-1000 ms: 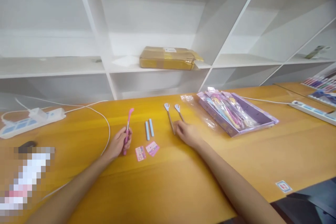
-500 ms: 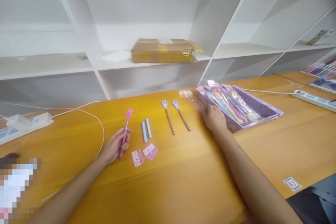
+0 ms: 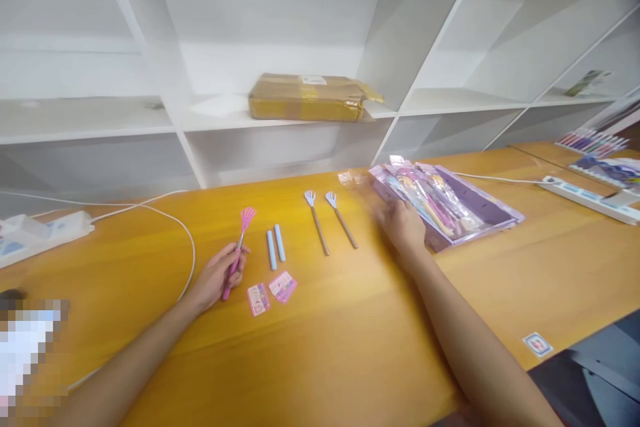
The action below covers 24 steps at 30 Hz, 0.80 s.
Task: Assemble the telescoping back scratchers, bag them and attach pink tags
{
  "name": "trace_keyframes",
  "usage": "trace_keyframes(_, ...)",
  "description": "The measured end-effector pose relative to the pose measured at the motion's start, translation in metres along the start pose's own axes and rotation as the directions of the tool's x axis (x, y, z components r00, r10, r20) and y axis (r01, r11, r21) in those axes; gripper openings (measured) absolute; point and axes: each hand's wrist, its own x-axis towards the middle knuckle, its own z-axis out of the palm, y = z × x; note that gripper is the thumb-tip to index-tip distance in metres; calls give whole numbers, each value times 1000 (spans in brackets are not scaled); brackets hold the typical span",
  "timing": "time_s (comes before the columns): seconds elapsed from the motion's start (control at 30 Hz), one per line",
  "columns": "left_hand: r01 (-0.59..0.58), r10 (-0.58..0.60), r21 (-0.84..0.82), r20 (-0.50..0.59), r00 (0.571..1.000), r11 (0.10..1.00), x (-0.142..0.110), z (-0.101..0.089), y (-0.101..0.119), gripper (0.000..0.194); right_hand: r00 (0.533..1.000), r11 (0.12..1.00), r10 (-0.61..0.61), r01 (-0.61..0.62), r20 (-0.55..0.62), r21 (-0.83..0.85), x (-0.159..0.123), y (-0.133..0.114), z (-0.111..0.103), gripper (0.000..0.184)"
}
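My left hand [image 3: 216,275] is closed round the handle of a pink back scratcher [image 3: 237,245] that rests on the orange table [image 3: 350,327]. Beside it lie two light-blue sleeves [image 3: 275,247] and two small pink cards [image 3: 271,291]. Further right lie two blue-headed scratchers with brown handles [image 3: 330,225]. My right hand [image 3: 403,227] rests at the near left edge of a purple box of packaged scratchers [image 3: 445,203]; its fingers are blurred and partly hidden.
White shelving runs behind the table, with a brown taped parcel [image 3: 310,97] on one shelf. A power strip with white cable [image 3: 35,230] lies at the left, another strip [image 3: 590,197] at the right. More coloured packs [image 3: 600,153] sit at the far right.
My right hand left the two brown-handled scratchers and moved right to the purple box. My left hand kept hold of the pink scratcher, whose head now lies lower.
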Motion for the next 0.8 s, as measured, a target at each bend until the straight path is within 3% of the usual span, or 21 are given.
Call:
trace_keyframes(0.07, -21, 21, 0, 2, 1000, 1000, 0, 0, -1, 35, 998, 976, 31, -19, -50, 219, -2, -6, -7, 33)
trace_keyframes(0.13, -32, 33, -21, 10, 999, 999, 1, 1, 1, 36, 996, 884, 40, 2, -79, 467, -5, -17, -17, 32)
trace_keyframes(0.27, -23, 32, -142, 64, 997, 990, 1, 3, 9, 42, 995, 711, -95, 60, 12, 701, -21, -56, -35, 46)
trace_keyframes(0.43, -87, 109, -127, 184, 977, 988, -13, 19, 5, 39, 950, 528, -281, 36, 135, 848, -81, -122, -35, 54)
trace_keyframes(0.53, -106, 85, 56, 289, 953, 993, -32, 44, -12, 44, 854, 315, -454, -113, 254, 942, -128, -158, -39, 47)
trace_keyframes(0.6, -104, 46, 163, 326, 944, 981, -46, 63, -26, 52, 799, 195, -550, -161, 244, 968, -155, -176, -45, 40)
trace_keyframes(0.73, -52, -5, 225, 246, 969, 973, -66, 89, -44, 54, 728, 133, -671, -62, 136, 989, -187, -194, -50, 35)
trace_keyframes(0.8, -70, 24, 224, 200, 979, 972, -70, 92, -46, 46, 727, 55, -676, -114, 122, 992, -191, -194, -46, 40)
